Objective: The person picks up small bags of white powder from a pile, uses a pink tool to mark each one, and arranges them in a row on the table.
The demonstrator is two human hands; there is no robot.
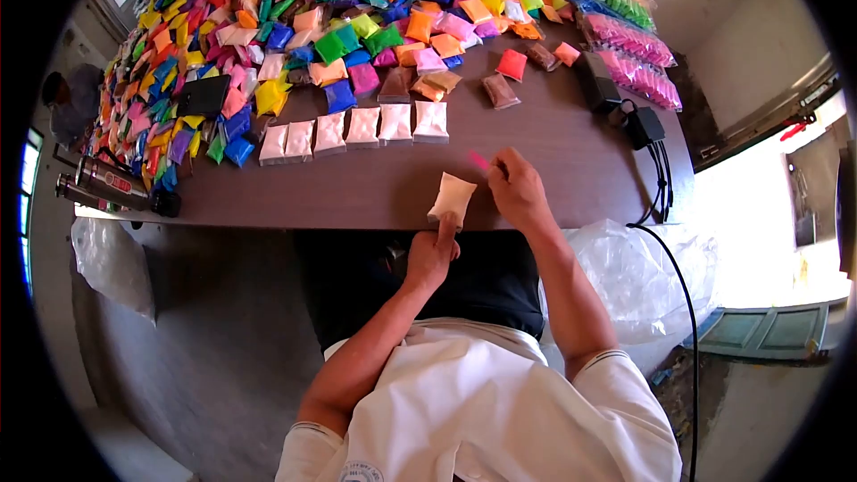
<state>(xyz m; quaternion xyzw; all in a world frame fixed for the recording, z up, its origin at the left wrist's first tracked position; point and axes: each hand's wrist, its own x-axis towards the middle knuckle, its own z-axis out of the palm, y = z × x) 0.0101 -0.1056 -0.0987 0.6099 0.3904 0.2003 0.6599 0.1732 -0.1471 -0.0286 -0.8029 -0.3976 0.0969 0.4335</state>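
Note:
My left hand [433, 254] grips a cream-coloured packet [453, 194] at the table's front edge, one finger lying over its lower part. To the right, my right hand [516, 187] is closed above the table, its fingertips pinching a small, thin pink piece [478, 161]. That piece is blurred, and I cannot make out its kind. Just beyond my hands, several pale pinkish-white packets [362, 128] lie side by side in a row. A brown packet [501, 91] and a red packet [511, 64] lie farther back.
A large heap of colourful packets [357, 43] covers the back and left of the table [571, 152]. A dark flat device [203, 96] rests on it. Flasks [112, 183] lie at left; black adapters [643, 128] with cables and bagged bundles [638, 71] are at right. A person [76, 103] is far left.

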